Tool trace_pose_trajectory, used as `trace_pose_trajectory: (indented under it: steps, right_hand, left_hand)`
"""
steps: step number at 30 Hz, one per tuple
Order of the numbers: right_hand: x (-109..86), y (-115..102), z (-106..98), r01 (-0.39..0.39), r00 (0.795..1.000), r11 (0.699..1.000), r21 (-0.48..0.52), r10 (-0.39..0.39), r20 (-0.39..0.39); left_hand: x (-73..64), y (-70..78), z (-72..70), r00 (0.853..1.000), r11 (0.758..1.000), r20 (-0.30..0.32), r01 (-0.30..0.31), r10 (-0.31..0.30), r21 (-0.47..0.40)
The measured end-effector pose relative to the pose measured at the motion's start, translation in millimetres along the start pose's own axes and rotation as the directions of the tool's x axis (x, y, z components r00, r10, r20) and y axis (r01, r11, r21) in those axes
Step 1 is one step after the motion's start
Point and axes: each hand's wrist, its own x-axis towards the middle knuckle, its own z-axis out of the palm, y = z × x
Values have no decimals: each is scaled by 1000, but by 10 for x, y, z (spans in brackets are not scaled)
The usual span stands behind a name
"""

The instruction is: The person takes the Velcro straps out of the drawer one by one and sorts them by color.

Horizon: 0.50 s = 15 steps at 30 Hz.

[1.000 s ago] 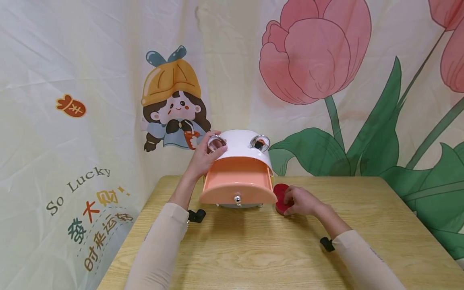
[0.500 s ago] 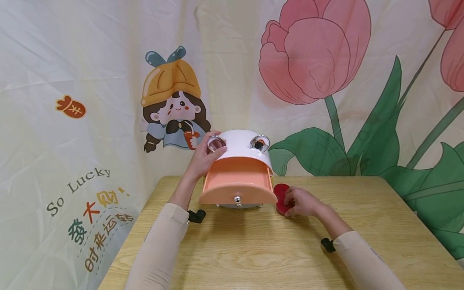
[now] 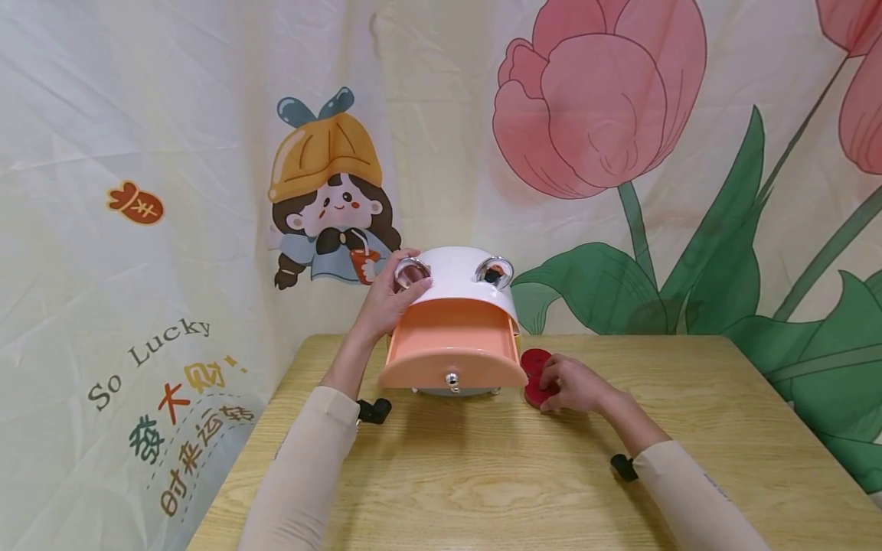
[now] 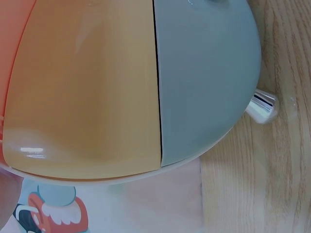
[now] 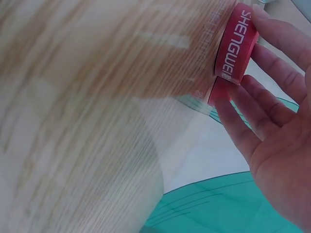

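Observation:
A small drawer cabinet (image 3: 458,268) with a white shell and two chrome ring ears stands toward the back of the table. Its orange top drawer (image 3: 451,337) is pulled out, and no contents show inside. Below it, the yellow drawer (image 4: 87,92) and grey-blue drawer (image 4: 209,82) appear pushed in. My left hand (image 3: 389,298) grips the cabinet's upper left around one ring ear, thumb on the white front. To the cabinet's right, my right hand (image 3: 573,383) pinches a red disc-shaped item (image 5: 237,43) with white "SHENGWEI" lettering on its rim. A second red disc (image 3: 534,358) lies just behind it.
The wooden table (image 3: 441,474) extends in front of the cabinet and to both sides. A printed cloth (image 3: 448,153) with tulips and a cartoon figure hangs close behind. Black camera mounts (image 3: 374,411) sit at both wrists. A chrome foot (image 4: 262,107) supports the cabinet.

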Motion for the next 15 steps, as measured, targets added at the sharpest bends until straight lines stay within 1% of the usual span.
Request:
trace_pose_trajectory:
  steps: [1, 5, 7, 9, 12, 15]
  right_hand:
    - [-2, -1, -1, 2, 1000, 1000, 0, -2, -2]
    - [9, -15, -7, 22, 999, 1000, 22, -21, -36]
    - [8, -54, -28, 24, 997, 998, 57, -20, -73]
    - [6, -105, -56, 25, 992, 995, 100, -13, -128]
    - [-7, -193, -111, 32, 972, 990, 136, 1, -235]
    - [-10, -264, -156, 58, 944, 991, 121, -15, -330]
  left_hand:
    - [-17, 36, 3, 1000, 1000, 0, -4, 4, -2]
    - [-24, 37, 1, 1000, 1000, -5, 2, -2, 1]
    - [-27, 40, 0, 1000, 1000, -7, 5, -5, 3]
    - [-30, 46, -2, 1000, 1000, -6, 9, -9, 2]
    - [-31, 55, -3, 1000, 1000, -3, 13, -13, 3]
    - [-28, 60, -1, 1000, 1000, -2, 13, -13, 2]
